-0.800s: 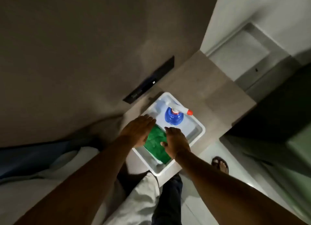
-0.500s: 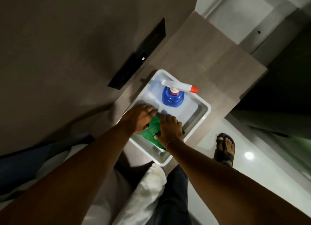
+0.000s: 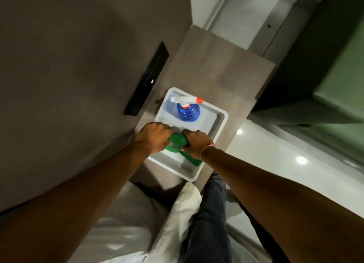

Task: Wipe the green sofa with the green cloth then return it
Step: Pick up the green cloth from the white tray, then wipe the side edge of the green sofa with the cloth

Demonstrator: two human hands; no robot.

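Wooden shelf [image 3: 220, 66]; both hands [image 3: 153, 137] [image 3: 197, 144] grip green cloth [image 3: 177, 143].

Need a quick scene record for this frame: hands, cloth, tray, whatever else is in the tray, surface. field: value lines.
left hand: closed on green cloth
right hand: closed on green cloth
green cloth: bunched between both hands, one end trailing into the tray
white tray: on wooden shelf
blue spray bottle: upright in the tray's far end, apart from the hands
green sofa: cannot tell
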